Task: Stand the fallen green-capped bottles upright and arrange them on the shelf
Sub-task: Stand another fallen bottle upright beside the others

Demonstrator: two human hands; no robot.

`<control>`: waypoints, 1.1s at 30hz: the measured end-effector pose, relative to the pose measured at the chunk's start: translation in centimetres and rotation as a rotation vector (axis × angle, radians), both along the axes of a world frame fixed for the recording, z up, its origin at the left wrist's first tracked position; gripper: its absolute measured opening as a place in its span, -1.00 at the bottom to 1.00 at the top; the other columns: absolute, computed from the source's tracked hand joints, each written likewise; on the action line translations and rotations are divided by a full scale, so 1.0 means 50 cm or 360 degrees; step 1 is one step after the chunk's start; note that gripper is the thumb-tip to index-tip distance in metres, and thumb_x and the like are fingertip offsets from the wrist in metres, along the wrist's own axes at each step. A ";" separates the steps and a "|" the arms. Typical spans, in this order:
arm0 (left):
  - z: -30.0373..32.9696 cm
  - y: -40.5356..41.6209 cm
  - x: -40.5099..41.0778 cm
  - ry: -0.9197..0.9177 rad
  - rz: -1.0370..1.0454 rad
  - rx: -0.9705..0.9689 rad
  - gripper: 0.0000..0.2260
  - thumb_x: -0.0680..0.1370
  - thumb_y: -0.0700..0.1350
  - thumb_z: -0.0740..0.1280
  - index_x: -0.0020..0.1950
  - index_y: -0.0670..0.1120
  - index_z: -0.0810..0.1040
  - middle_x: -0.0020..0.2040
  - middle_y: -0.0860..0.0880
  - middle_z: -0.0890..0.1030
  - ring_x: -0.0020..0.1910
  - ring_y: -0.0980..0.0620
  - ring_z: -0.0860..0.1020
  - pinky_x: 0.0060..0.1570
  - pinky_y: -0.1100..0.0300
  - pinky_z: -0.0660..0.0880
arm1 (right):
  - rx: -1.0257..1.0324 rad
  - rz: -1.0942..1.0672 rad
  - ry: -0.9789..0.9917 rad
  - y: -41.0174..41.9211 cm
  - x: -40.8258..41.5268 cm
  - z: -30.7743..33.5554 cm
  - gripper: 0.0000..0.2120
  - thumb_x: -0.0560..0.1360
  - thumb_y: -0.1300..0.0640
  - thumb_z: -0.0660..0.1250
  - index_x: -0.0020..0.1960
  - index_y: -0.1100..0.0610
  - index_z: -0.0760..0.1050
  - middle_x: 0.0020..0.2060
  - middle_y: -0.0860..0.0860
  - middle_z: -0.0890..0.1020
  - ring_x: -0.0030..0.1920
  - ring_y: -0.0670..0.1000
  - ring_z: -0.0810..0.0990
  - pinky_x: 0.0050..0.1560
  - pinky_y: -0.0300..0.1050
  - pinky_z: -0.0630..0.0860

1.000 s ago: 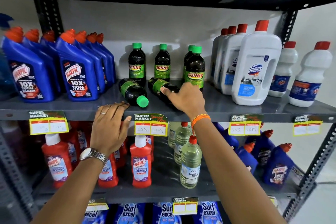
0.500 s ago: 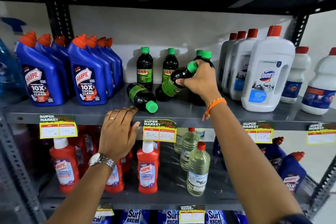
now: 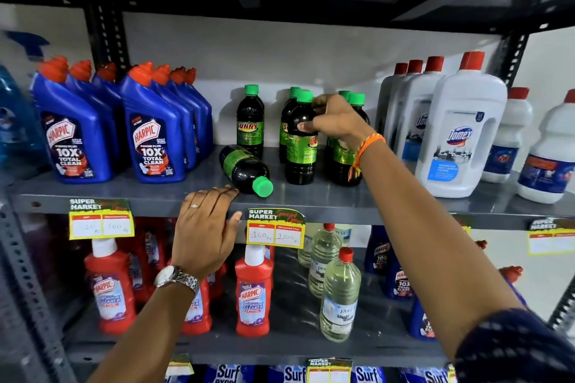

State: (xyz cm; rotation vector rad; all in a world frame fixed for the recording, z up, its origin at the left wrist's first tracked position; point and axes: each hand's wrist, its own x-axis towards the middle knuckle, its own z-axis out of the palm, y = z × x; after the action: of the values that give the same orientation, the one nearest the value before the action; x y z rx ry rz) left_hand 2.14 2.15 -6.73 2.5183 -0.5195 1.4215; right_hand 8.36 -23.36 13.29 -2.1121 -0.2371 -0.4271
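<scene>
The right hand (image 3: 337,121) now has its green-capped bottle (image 3: 300,140) standing upright on the grey shelf (image 3: 389,202); half a second ago that same bottle was tilted in mid-air, and a second ago it lay flat. Fingers are wrapped around its shoulder and the thumb presses on its front, a closed hold on the bottle, its base down on the shelf just in front of another standing bottle. One fallen bottle (image 3: 245,169) is on its side as before, its green cap (image 3: 263,186) pointing toward the shelf's front edge. The left hand (image 3: 205,227) has not moved: flat, fingers loosely spread, draped over the shelf lip, fingertips just beside that fallen bottle, holding nothing. A lone upright bottle (image 3: 250,121) stands behind it. Blue Harpic bottles (image 3: 152,130) flank left, white Domex bottles (image 3: 460,140) right.
</scene>
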 end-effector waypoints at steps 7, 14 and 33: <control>-0.002 0.000 0.002 -0.0015 0.0044 0.0028 -0.63 0.64 0.02 0.15 0.25 -0.17 0.57 0.17 -0.13 0.65 0.17 -0.15 0.57 0.33 -0.05 0.31 | 0.0038 0.0107 0.0399 0.020 0.008 -0.146 -0.01 0.40 0.24 0.56 0.54 0.33 -0.06 0.49 0.24 0.35 0.51 0.21 0.34 0.47 0.01 0.37; -0.005 0.001 0.006 -0.0021 0.0037 0.0024 -0.63 0.63 0.01 0.15 0.25 -0.18 0.56 0.19 -0.14 0.64 0.19 -0.15 0.55 0.33 -0.09 0.33 | -0.0073 -0.0216 -0.0108 0.034 0.012 -0.202 -0.30 0.35 0.05 0.62 0.29 0.27 0.33 0.21 0.20 0.59 0.22 0.16 0.57 0.17 -0.10 0.48; 0.003 0.004 -0.008 0.0065 0.0009 0.0028 -0.64 0.64 0.01 0.16 0.30 -0.16 0.54 0.22 -0.13 0.62 0.22 -0.12 0.51 0.35 -0.08 0.32 | -0.0121 -0.0248 -0.0038 0.029 -0.001 -0.209 -0.30 0.34 0.06 0.59 0.32 0.27 0.32 0.24 0.18 0.52 0.27 0.17 0.53 0.09 -0.17 0.39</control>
State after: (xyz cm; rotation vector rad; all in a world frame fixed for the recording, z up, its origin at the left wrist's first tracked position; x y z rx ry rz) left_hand 1.73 2.33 -6.58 2.5591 -0.5200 1.3700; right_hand 8.32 -21.92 2.86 -2.2096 -0.1045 -0.5430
